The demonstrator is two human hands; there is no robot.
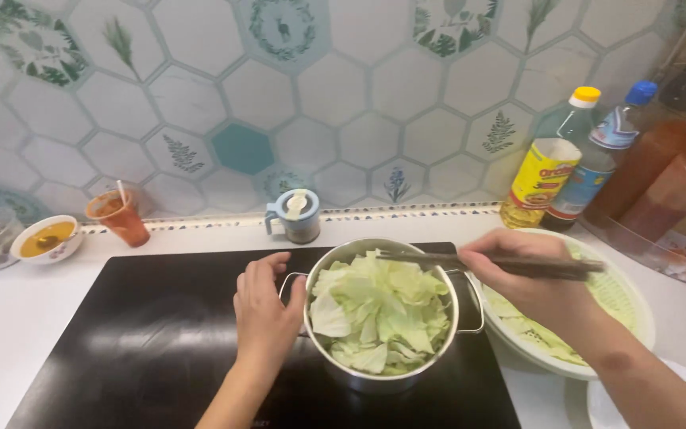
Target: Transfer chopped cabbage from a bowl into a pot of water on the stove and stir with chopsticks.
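Soft, even light is falling from above me; the black cooktop point(160, 334) is throwing pale glare back on the near left, bottles point(565, 159) at far right are blurring, and wall tiles point(200, 95) are bending toward the edges.

Two bare forearms come up from the bottom edge, each ending in a bare hand. No sleeve shows on either arm as far as the frame reaches. The left hand point(266, 310) wears no ring, watch or glove; its fingernails are short and plain. The right hand point(529, 282) is likewise without a ring or glove, and its wrist carries no band. A small darker mark sits on the right forearm just past the wrist.
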